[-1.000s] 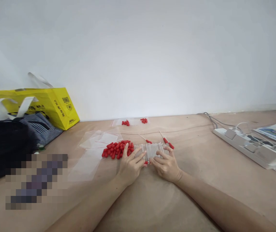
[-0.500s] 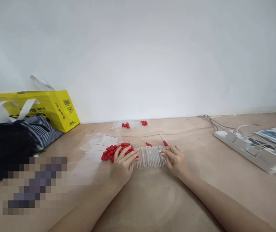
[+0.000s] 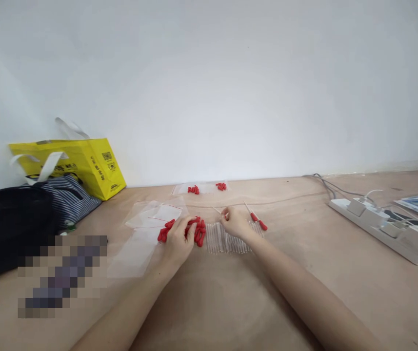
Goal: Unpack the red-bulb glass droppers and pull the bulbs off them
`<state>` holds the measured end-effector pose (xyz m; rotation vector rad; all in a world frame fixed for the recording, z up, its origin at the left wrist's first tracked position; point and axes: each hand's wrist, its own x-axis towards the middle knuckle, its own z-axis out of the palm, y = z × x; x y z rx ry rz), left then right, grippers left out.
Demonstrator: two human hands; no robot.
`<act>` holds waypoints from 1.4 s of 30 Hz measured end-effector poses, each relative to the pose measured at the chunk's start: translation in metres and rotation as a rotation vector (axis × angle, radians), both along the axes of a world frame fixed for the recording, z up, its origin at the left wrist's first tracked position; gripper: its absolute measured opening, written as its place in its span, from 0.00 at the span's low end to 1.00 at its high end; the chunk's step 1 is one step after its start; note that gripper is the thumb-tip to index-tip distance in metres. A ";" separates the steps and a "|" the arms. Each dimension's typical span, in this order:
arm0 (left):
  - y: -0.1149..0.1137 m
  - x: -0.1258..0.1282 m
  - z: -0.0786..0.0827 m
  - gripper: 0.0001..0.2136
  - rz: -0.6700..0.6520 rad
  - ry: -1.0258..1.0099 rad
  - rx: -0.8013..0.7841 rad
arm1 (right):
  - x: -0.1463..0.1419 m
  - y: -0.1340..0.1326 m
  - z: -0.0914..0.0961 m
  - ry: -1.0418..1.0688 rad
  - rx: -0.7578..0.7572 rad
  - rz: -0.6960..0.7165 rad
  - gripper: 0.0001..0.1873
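Note:
My left hand [image 3: 180, 238] rests on a pile of red rubber bulbs [image 3: 200, 234], its fingers curled around bulbs at the near side. Just right of the pile lies a row of clear thin tubes [image 3: 216, 240], side by side. My right hand [image 3: 236, 222] reaches over the row's far edge, fingertips pinched at the red end of a dropper whose pale tip [image 3: 216, 209] points away to the left. Its fingers partly hide that end. Beyond the row's right end lie two red-bulbed droppers [image 3: 259, 221].
Clear plastic bags [image 3: 131, 253] lie left of the pile. Farther back, another bag [image 3: 206, 187] holds tubes and red bulbs. A yellow bag [image 3: 102, 170], a striped bag [image 3: 71, 197] and a black bag [image 3: 14, 229] stand left; a power strip [image 3: 377, 234] lies right.
My right hand has moved left from the tubes' right end to the dropper beyond the row. My left hand has drawn back left from the tubes onto the bulb pile.

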<state>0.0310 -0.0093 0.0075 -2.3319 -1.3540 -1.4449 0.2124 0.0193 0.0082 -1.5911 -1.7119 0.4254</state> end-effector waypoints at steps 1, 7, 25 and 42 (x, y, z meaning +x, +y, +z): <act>0.002 -0.004 0.005 0.08 0.027 -0.018 0.011 | -0.004 0.002 -0.002 -0.012 -0.007 -0.003 0.07; 0.036 -0.032 0.031 0.10 0.191 0.145 -0.229 | -0.012 0.008 -0.012 -0.085 -0.024 -0.006 0.06; 0.090 -0.041 0.041 0.08 0.308 0.504 -0.496 | 0.022 0.063 -0.009 -0.192 -0.362 -0.083 0.07; 0.005 -0.004 -0.003 0.07 0.070 0.341 0.093 | -0.005 0.055 0.011 -0.493 -0.473 0.050 0.15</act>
